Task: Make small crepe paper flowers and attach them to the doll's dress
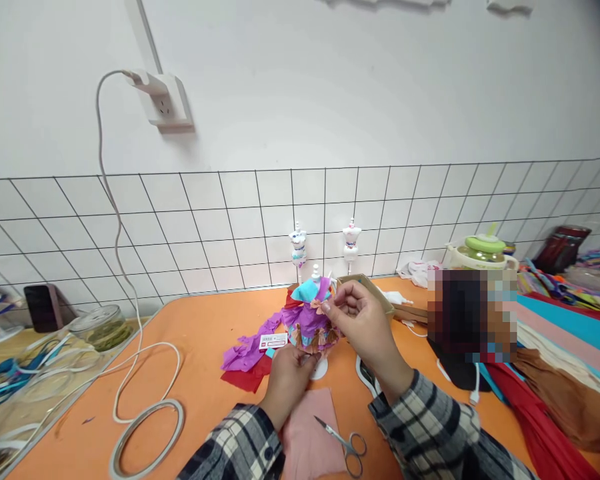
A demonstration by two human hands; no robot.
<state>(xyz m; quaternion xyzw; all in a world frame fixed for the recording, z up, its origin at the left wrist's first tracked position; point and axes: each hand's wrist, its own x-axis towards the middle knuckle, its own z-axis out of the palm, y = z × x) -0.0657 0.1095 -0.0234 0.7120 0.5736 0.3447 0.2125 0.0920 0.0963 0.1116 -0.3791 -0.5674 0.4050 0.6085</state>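
A small dress form (316, 271) stands in front of me, wearing a purple doll dress (303, 316) with a turquoise top and brown tassel-like trims along its lower skirt. At the dress's waist, the thumb and forefinger of my right hand (363, 323) pinch a small peach fabric bow (319, 306). My left hand (289, 379) is closed at the front hem, its fingertips on the skirt's lower edge. Pink cloth (310, 433) lies below my hands, with small scissors (347, 448) on it. Purple crepe-like material (245, 353) and a red piece (247, 379) lie to the left.
Two white dress forms (299, 247) stand by the tiled wall, near a cardboard box (375, 293). A tape roll (147, 440) and white cable (123, 267) lie left. Coloured fabric strips (570, 333) and a green-lidded teapot (484, 250) occupy the right. A phone (43, 308) stands far left.
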